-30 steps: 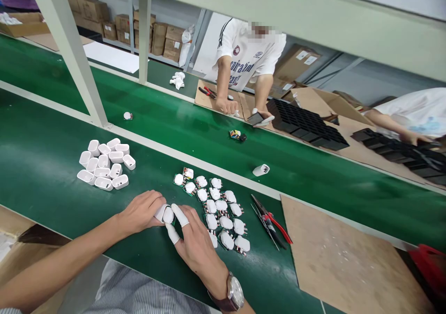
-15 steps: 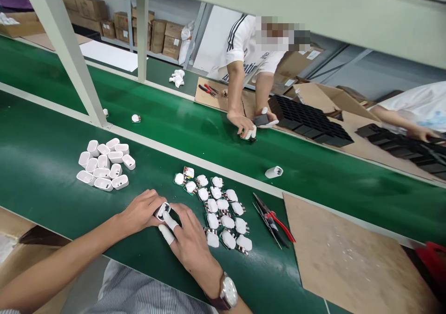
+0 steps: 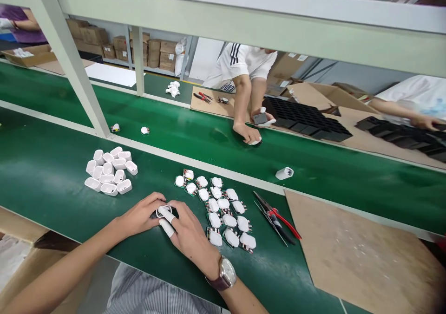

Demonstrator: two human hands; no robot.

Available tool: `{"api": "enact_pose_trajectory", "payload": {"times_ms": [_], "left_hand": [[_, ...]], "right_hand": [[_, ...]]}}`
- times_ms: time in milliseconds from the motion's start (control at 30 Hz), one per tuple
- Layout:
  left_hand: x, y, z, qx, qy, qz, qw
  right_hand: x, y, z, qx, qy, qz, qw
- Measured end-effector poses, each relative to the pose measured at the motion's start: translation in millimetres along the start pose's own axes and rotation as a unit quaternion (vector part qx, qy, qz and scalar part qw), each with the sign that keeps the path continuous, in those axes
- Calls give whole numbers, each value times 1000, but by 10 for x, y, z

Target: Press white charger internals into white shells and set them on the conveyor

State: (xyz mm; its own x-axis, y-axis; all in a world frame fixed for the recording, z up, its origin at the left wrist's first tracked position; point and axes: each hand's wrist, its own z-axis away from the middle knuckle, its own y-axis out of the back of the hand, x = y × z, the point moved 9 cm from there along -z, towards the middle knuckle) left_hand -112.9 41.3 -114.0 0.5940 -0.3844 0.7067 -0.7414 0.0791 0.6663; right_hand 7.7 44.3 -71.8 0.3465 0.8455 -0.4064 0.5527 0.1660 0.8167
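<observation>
Close to the table's near edge, my left hand [image 3: 144, 215] is closed around a small white plastic housing [image 3: 159, 212], its open end facing up. My right hand [image 3: 195, 242] grips the same housing from the other side, with white finger cots on the thumb and index finger. The index fingertip lies over the opening, so what is inside is mostly hidden; something dark shows at the rim. Left of my hands stands a group of white housings [image 3: 108, 178], openings up. Several small circuit boards topped with white pads [image 3: 229, 220] lie in rows to the right.
Red-handled pliers [image 3: 278, 217] and tweezers [image 3: 270, 223] lie beside a brown board [image 3: 348, 244]. A single housing [image 3: 284, 173] rests on the green belt [image 3: 195, 128]. Across it, a co-worker's hand [image 3: 245, 133] reaches down near black trays [image 3: 306, 119]. A metal post [image 3: 80, 68] stands left.
My view has tilted, bringing more of the overhead beam into sight. Both hands stay on the housing, which now sits slightly more level. Across the belt, the co-worker's hand has shifted a little.
</observation>
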Motion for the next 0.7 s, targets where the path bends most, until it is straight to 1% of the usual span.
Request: {"api": "enact_pose_trajectory", "payload": {"times_ms": [100,200,300,433,567,633,700], "left_hand": [[-44,-28,8,4,5,10,1000],[-71,-47,8,8,8,21,1000],[-81,-58,13,9,7,26,1000],[-75,-72,13,5,4,21,1000],[-53,-62,-10,2,4,19,1000],[-36,-39,-12,0,4,15,1000],[-29,0,4,-1,12,10,1000]], "right_hand": [[-2,-8,-36,-10,12,17,1000],[10,-46,-34,-39,38,35,998],[45,-45,-19,-45,53,19,997],[110,4,-35,-29,33,-38,998],[125,-23,-72,-53,17,-62,997],[169,-22,-73,-55,-3,-96,994],[242,13,-48,-39,-28,-120,992]]}}
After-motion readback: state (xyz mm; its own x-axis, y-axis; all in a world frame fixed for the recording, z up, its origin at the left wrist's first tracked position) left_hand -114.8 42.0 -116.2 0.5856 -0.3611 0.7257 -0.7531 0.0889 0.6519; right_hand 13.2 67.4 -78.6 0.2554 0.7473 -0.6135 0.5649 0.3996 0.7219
